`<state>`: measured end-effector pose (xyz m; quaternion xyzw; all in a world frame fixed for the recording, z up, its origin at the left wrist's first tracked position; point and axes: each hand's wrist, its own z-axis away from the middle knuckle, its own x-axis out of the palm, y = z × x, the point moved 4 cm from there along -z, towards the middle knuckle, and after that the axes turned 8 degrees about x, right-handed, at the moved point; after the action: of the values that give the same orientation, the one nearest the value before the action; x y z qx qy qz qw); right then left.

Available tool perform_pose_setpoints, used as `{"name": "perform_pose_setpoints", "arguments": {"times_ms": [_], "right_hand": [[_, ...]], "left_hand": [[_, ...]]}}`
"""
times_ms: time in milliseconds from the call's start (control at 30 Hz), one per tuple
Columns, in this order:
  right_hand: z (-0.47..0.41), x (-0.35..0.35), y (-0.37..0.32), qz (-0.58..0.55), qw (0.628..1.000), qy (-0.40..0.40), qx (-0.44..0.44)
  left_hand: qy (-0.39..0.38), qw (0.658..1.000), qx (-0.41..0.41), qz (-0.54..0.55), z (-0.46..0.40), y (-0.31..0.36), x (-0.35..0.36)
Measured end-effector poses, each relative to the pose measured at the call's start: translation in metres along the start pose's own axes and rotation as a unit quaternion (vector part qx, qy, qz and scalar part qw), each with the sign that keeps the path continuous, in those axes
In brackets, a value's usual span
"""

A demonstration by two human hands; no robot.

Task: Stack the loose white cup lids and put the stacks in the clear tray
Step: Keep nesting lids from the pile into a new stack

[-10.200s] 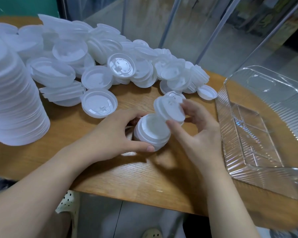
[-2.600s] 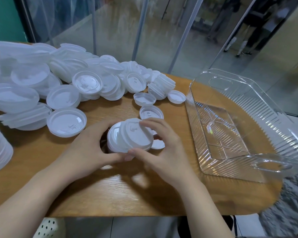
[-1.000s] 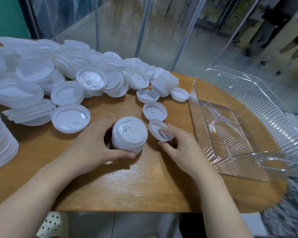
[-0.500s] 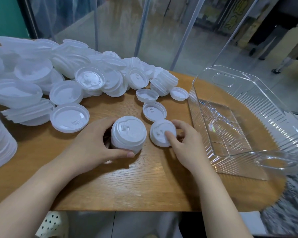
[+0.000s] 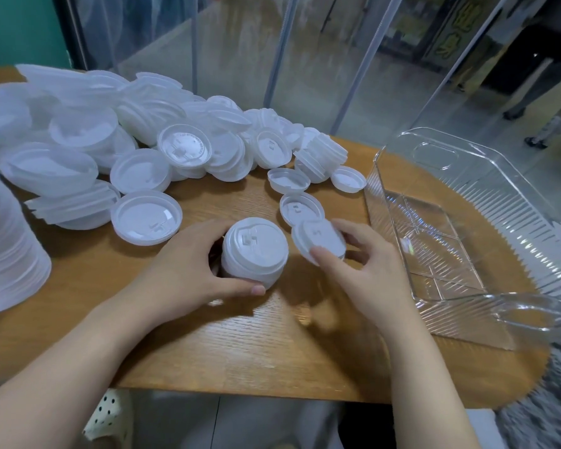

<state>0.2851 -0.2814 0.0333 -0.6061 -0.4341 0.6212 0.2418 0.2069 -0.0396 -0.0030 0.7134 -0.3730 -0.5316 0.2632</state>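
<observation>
A short stack of small white lids (image 5: 256, 251) stands on the wooden table (image 5: 240, 345) near the middle. My left hand (image 5: 188, 270) grips it from the left, thumb along its front. Just to the right, my right hand (image 5: 363, 270) pinches a single small lid (image 5: 318, 239), lifted and tilted toward the stack. The clear ribbed tray (image 5: 531, 228) sits at the right with nothing visible in it. One more small lid (image 5: 301, 207) lies flat just behind the held one.
A big heap of loose white lids (image 5: 136, 137) of two sizes covers the back left of the table. A tall stack of large lids (image 5: 4, 241) stands at the far left edge. Glass panels rise behind the table.
My right hand has lifted the single small lid off the table and tilted it toward the stack. The left hand and the stack have stayed put.
</observation>
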Motion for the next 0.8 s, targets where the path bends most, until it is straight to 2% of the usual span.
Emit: {"name": "perform_pose_setpoints", "arguments": {"times_ms": [67, 233, 800], "right_hand": [[0.005, 0.004, -0.017, -0.042, 0.998, 0.011, -0.046], [0.013, 0.027, -0.039, -0.035, 0.993, -0.013, -0.108], [0.011, 0.056, -0.039, 0.050, 0.992, -0.079, -0.088]], "left_hand": [[0.004, 1.000, -0.003, -0.005, 0.000, -0.002, 0.001], [0.008, 1.000, -0.006, 0.010, 0.000, 0.001, 0.000], [-0.011, 1.000, 0.004, -0.011, -0.001, -0.001, 0.000]]}}
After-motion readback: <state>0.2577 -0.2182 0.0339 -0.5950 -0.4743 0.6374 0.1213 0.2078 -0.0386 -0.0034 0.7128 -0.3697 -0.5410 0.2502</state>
